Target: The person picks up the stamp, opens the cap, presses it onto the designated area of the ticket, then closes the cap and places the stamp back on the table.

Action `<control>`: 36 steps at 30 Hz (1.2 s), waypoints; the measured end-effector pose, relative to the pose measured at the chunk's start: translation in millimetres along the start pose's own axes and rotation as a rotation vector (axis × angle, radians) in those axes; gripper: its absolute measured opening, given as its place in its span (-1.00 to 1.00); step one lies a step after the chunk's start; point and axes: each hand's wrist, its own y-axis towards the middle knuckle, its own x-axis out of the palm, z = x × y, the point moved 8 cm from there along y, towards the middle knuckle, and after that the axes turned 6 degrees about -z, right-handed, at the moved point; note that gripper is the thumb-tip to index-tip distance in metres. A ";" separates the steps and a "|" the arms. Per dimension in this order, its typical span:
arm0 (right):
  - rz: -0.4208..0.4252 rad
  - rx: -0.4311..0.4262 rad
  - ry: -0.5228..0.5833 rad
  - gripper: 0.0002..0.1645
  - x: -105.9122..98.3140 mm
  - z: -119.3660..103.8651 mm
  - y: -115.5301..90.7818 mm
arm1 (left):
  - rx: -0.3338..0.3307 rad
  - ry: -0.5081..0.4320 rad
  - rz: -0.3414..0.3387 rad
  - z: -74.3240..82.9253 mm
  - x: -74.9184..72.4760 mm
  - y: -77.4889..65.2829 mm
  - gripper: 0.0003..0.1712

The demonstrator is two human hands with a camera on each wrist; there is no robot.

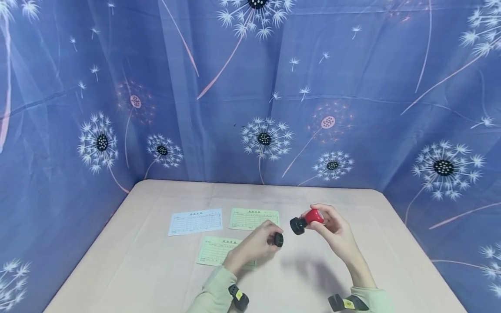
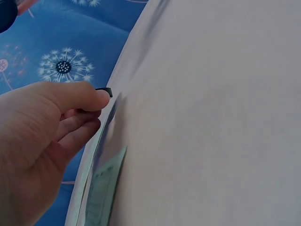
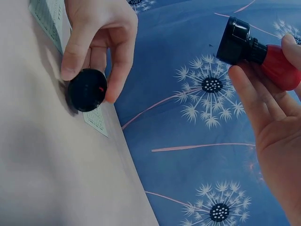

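My right hand (image 1: 332, 226) grips a self-inking stamp by its red handle (image 1: 314, 216), holding it above the table. Its round black head (image 1: 298, 225) points left, towards my other hand. Between thumb and fingers, my left hand (image 1: 256, 241) pinches a round black stamp cap (image 1: 278, 239). In the right wrist view the hollow side of the cap (image 3: 87, 90) faces the camera, with a small red mark inside. Stamp and cap are apart. Below my left hand lies a green printed form (image 1: 213, 251), partly covered by that hand and forearm.
A second green form (image 1: 254, 217) lies behind the left hand, and a pale blue form (image 1: 195, 221) is to its left. All rest on the pale pink tabletop (image 1: 156, 269). Blue dandelion-print curtains (image 1: 219, 130) stand along the table's back and sides.
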 end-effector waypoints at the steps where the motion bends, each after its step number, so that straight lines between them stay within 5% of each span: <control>1: -0.002 -0.001 0.001 -0.49 -0.1 0.4 0.0 | -0.004 -0.025 0.000 0.3 1.4 1.3 -0.49; 7: -0.008 -0.018 0.001 -0.51 -0.4 0.7 -0.3 | 0.001 -0.077 0.014 7.0 10.4 11.9 -0.51; 24: 0.016 -0.170 0.065 -0.46 -8.5 -10.0 -0.3 | -0.004 0.318 0.078 19.7 31.5 33.9 -0.47; 36: 0.044 -0.055 0.011 -0.50 -9.8 -1.4 -1.0 | 0.046 0.373 0.103 30.0 39.5 38.3 -0.60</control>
